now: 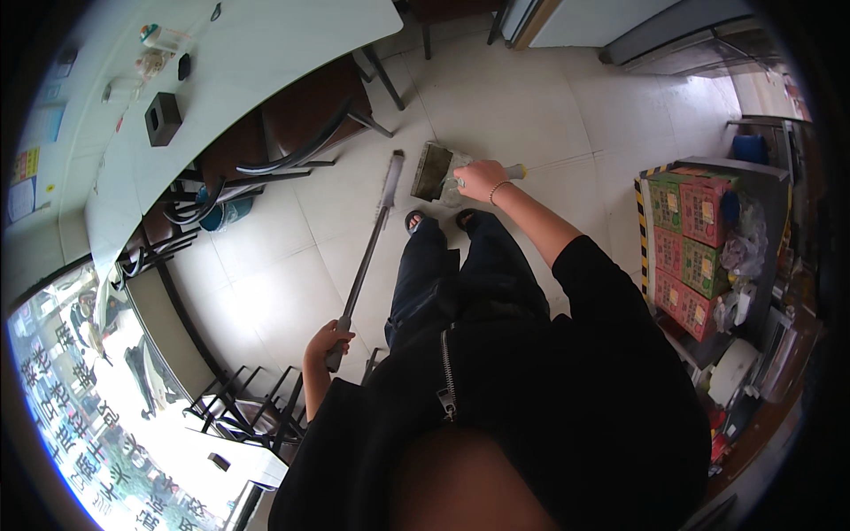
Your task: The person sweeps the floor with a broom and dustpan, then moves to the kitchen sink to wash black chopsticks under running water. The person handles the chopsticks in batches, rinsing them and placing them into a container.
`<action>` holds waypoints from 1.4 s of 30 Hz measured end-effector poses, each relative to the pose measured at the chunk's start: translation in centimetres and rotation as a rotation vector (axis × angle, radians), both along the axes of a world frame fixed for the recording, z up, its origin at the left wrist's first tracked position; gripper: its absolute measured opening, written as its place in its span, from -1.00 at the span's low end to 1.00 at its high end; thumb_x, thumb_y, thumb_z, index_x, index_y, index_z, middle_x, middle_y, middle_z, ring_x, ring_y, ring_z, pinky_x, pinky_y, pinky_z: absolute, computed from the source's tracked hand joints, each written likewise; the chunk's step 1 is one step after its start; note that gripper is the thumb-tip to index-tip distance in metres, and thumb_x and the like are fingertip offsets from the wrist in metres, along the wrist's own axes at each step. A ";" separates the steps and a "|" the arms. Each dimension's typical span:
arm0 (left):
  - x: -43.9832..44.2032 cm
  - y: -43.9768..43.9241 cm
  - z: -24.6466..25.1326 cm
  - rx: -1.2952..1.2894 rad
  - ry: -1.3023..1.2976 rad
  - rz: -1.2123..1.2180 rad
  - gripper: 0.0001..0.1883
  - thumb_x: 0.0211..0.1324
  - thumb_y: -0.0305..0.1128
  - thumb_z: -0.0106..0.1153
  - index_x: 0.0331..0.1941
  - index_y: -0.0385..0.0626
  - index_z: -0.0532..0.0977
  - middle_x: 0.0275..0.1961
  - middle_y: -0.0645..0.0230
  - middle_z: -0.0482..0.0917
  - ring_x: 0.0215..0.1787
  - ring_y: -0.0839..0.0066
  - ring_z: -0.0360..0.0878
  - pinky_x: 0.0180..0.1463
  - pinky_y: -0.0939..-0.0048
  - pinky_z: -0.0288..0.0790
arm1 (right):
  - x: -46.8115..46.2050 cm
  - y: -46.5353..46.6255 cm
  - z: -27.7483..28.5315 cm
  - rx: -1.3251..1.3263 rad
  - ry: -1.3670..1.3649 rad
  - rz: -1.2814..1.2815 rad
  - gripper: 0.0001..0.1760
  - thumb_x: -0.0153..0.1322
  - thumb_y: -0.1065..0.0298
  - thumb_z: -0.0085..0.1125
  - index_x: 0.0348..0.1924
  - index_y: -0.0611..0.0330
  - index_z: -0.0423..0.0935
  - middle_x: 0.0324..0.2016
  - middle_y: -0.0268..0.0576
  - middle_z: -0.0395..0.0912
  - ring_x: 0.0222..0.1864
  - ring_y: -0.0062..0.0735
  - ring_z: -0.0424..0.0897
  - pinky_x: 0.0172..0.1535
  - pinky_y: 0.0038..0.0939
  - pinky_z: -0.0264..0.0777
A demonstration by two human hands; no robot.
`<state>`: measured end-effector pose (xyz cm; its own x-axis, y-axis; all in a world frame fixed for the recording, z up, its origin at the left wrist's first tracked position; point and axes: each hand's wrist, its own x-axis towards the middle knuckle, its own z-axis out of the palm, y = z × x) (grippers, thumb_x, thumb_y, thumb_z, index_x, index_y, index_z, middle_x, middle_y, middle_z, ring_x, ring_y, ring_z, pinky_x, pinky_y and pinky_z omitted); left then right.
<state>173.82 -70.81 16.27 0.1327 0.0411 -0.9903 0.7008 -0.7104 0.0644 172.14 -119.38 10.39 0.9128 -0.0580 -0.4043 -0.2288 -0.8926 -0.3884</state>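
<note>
My left hand [330, 340] grips the grey handle end of a broom [364, 265], whose narrow bristled head points away from me over the tiled floor, left of a dustpan. In front of my feet, my right hand [481, 180] is closed around the upright handle of the dustpan [435, 171], seen nearly end-on; its handle end shows just right of the hand. The dustpan's dark, worn scoop faces the broom head, with a gap between them. Translucent plastic shows at the scoop beside my right hand; what it belongs to I cannot tell.
Brown-seated chairs [315, 109] stand along a white table [265, 40] holding a dark tissue box [163, 119]. Near them is a teal bin [226, 214] with a liner. On the right, stacked red and green cartons [690, 245] sit on a stand edged with striped tape. Dark-framed chairs [255, 408] stand lower left.
</note>
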 end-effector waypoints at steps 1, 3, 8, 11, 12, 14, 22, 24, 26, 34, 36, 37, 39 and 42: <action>0.7 -1.5 -0.5 -0.063 -0.021 -0.013 -0.61 -0.15 -0.55 0.27 -0.24 -0.23 0.28 -0.61 0.28 0.42 -0.70 0.43 0.43 -0.65 0.34 0.37 | 0.1 0.0 0.0 -0.020 -0.001 -0.020 -0.87 0.14 0.26 0.11 -0.46 0.01 0.54 -0.48 -0.13 0.58 -0.34 -0.10 0.58 -0.32 -0.11 0.45; 2.3 -5.6 -2.8 -0.125 -0.072 -0.042 -0.62 -0.15 -0.58 0.22 -0.25 -0.28 0.25 -0.62 0.24 0.42 -0.70 0.39 0.44 -0.65 0.31 0.39 | 0.2 0.2 0.1 -0.016 -0.025 -0.051 -0.87 0.14 0.26 0.11 -0.47 0.01 0.53 -0.49 -0.13 0.58 -0.35 -0.10 0.58 -0.33 -0.10 0.44; 6.7 -11.6 -8.3 -0.028 -0.299 -0.010 -0.68 -0.10 -0.55 0.17 -0.28 -0.25 0.25 -0.57 0.28 0.42 -0.67 0.47 0.42 -0.64 0.40 0.38 | 0.1 0.9 0.2 0.017 -0.016 -0.092 -0.83 0.16 0.27 0.10 -0.41 0.02 0.58 -0.45 -0.16 0.61 -0.31 -0.17 0.60 -0.32 -0.17 0.48; 8.7 -13.3 -12.8 -0.135 -0.390 -0.051 -0.64 -0.09 -0.53 0.20 -0.25 -0.22 0.22 -0.57 0.28 0.41 -0.67 0.47 0.41 -0.66 0.41 0.39 | 0.0 1.2 0.4 0.048 -0.017 -0.137 -0.84 0.19 0.27 0.10 -0.40 0.04 0.59 -0.45 -0.13 0.60 -0.32 -0.17 0.61 -0.32 -0.18 0.47; 9.8 -14.0 -14.7 -0.132 -0.381 -0.062 -0.62 -0.08 -0.50 0.22 -0.24 -0.22 0.22 -0.57 0.28 0.41 -0.68 0.47 0.41 -0.67 0.40 0.39 | -0.1 1.3 0.4 0.055 -0.009 -0.128 -0.84 0.19 0.29 0.10 -0.39 0.05 0.59 -0.46 -0.14 0.60 -0.33 -0.17 0.61 -0.31 -0.19 0.47; 12.6 -15.0 -18.4 -0.143 -0.381 -0.081 -0.59 -0.06 -0.44 0.26 -0.23 -0.22 0.22 -0.57 0.27 0.41 -0.69 0.46 0.41 -0.68 0.40 0.38 | -0.1 1.4 0.5 0.057 -0.002 -0.136 -0.84 0.19 0.30 0.12 -0.39 0.07 0.58 -0.47 -0.14 0.60 -0.34 -0.17 0.61 -0.31 -0.20 0.47; 24.5 -14.6 -29.0 0.146 -0.295 -0.493 -0.57 0.09 -0.13 0.18 -0.20 -0.20 0.25 -0.63 0.25 0.40 -0.73 0.38 0.42 -0.72 0.27 0.35 | -0.5 2.2 -0.1 0.077 0.020 -0.212 -0.84 0.20 0.27 0.15 -0.38 0.05 0.57 -0.54 -0.15 0.56 -0.38 -0.19 0.60 -0.33 -0.22 0.46; 23.7 -11.7 -29.2 0.180 -0.189 -0.444 -0.58 0.09 -0.16 0.16 -0.15 -0.19 0.26 -0.59 0.26 0.41 -0.68 0.36 0.44 -0.68 0.27 0.31 | -0.5 2.2 -0.1 0.107 0.022 -0.226 -0.85 0.19 0.30 0.11 -0.39 0.04 0.56 -0.55 -0.15 0.55 -0.38 -0.18 0.59 -0.33 -0.21 0.45; 21.5 -8.3 -28.6 0.093 -0.196 -0.429 -0.66 0.08 -0.25 0.14 -0.23 -0.25 0.30 -0.60 0.26 0.41 -0.69 0.36 0.43 -0.68 0.27 0.33 | -0.4 2.1 0.0 0.079 0.048 -0.234 -0.83 0.18 0.29 0.11 -0.37 0.01 0.57 -0.53 -0.16 0.56 -0.38 -0.19 0.59 -0.32 -0.20 0.45; 11.4 -0.1 -23.6 -0.027 0.050 -0.190 -0.87 -0.04 -0.56 0.07 -0.42 -0.29 0.32 -0.68 0.29 0.36 -0.73 0.39 0.42 -0.70 0.29 0.37 | 0.3 1.8 0.2 0.070 0.027 -0.213 -0.81 0.16 0.27 0.10 -0.39 0.08 0.56 -0.51 -0.10 0.58 -0.36 -0.11 0.59 -0.29 -0.17 0.47; 8.4 -0.4 -22.0 0.126 -0.045 -0.368 -0.89 -0.06 -0.59 0.08 -0.44 -0.31 0.35 -0.66 0.25 0.40 -0.70 0.37 0.45 -0.67 0.27 0.41 | 0.3 1.5 0.2 0.035 0.071 -0.174 -0.77 0.16 0.23 0.11 -0.34 0.04 0.55 -0.50 -0.14 0.58 -0.35 -0.13 0.59 -0.31 -0.17 0.46; 6.6 -0.7 -21.0 0.178 -0.107 -0.474 -0.90 -0.07 -0.61 0.09 -0.46 -0.31 0.36 -0.66 0.23 0.42 -0.69 0.37 0.47 -0.66 0.26 0.42 | 0.2 1.5 0.1 0.029 0.065 -0.170 -0.76 0.16 0.22 0.11 -0.32 0.02 0.55 -0.49 -0.15 0.59 -0.35 -0.14 0.60 -0.32 -0.16 0.46; 4.4 -2.1 -19.0 0.045 0.159 -0.364 -0.91 -0.06 -0.59 0.10 -0.46 -0.28 0.38 -0.63 0.22 0.45 -0.67 0.36 0.48 -0.62 0.29 0.42 | 0.3 1.6 -0.2 0.029 0.042 -0.149 -0.76 0.15 0.22 0.12 -0.31 0.01 0.54 -0.48 -0.15 0.59 -0.35 -0.15 0.60 -0.33 -0.16 0.46; 3.4 -5.0 -15.2 -0.115 0.334 -0.265 -0.88 -0.05 -0.52 0.13 -0.44 -0.25 0.38 -0.64 0.27 0.44 -0.63 0.41 0.47 -0.57 0.37 0.40 | 0.6 2.3 -0.7 0.012 0.038 -0.138 -0.75 0.16 0.21 0.13 -0.30 0.00 0.54 -0.47 -0.15 0.60 -0.35 -0.15 0.60 -0.32 -0.16 0.46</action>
<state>177.18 -75.82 1.04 -0.2041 -0.0645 -0.9768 0.4915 -0.8697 -0.0453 172.71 -117.10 9.70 0.8807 -0.1767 -0.4395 -0.3634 -0.8471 -0.3877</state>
